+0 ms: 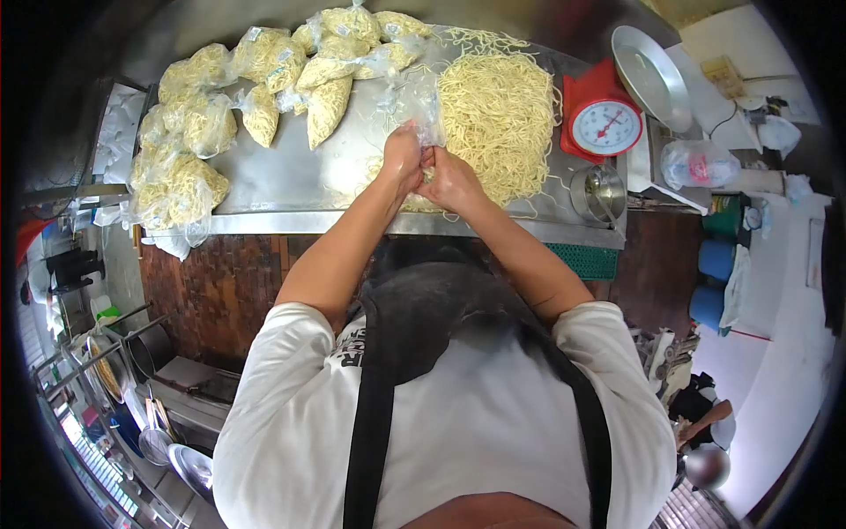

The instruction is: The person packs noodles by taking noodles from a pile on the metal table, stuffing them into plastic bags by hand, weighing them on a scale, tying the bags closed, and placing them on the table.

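Observation:
My left hand (pixel 403 157) and my right hand (pixel 451 181) meet over the front part of a steel table (pixel 291 189). Both have their fingers closed on a clear plastic bag (pixel 425 113), whose upper part spreads out beyond them. The fingertips partly cover each other, so the exact grip is hidden. Pale noodles show under and beside my hands, but I cannot tell whether they lie inside the bag. Just right of my right hand lies a big heap of loose yellow noodles (pixel 495 123).
Several filled noodle bags (pixel 328 110) crowd the table's left and back. At the right stand a red dial scale (pixel 604 123) with a metal pan (pixel 652 78) and a round metal container (pixel 599 192). A person (pixel 701 414) is at lower right.

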Available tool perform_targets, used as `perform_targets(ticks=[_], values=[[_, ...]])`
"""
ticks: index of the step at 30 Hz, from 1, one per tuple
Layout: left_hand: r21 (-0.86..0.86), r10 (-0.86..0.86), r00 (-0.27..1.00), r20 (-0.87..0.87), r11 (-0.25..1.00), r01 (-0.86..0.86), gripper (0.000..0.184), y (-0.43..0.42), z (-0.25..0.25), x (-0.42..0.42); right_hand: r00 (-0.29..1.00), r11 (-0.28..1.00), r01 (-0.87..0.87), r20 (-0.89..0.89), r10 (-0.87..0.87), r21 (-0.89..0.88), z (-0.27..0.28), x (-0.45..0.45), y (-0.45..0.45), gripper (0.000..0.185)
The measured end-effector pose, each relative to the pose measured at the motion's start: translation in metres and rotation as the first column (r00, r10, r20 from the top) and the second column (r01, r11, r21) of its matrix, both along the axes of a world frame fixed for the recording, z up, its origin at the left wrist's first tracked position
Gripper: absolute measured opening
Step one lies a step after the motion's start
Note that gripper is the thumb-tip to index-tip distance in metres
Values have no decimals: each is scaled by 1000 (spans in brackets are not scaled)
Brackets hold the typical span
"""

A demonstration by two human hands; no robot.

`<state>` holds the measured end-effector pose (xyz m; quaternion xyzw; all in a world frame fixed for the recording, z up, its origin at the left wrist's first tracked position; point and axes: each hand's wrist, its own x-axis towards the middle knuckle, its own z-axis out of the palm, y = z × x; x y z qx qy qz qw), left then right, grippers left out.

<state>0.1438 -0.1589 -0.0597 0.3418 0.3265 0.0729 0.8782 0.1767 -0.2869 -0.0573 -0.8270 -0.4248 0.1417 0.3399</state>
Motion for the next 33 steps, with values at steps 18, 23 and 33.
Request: perform_targets(ticks=[18, 23, 33], values=[[973, -606, 790, 90, -115, -199, 45, 27, -17, -51, 965, 929, -246, 19, 262, -277, 95, 16, 10, 20], [881, 187, 868, -460, -24, 472, 26, 99, 68, -35, 980, 976, -185, -95, 174, -118, 101, 12, 9, 25], [-211, -136, 986, -92, 971, 114, 32, -16, 1, -60, 572, 997, 57, -817, -71, -47, 31, -24, -46, 25]])
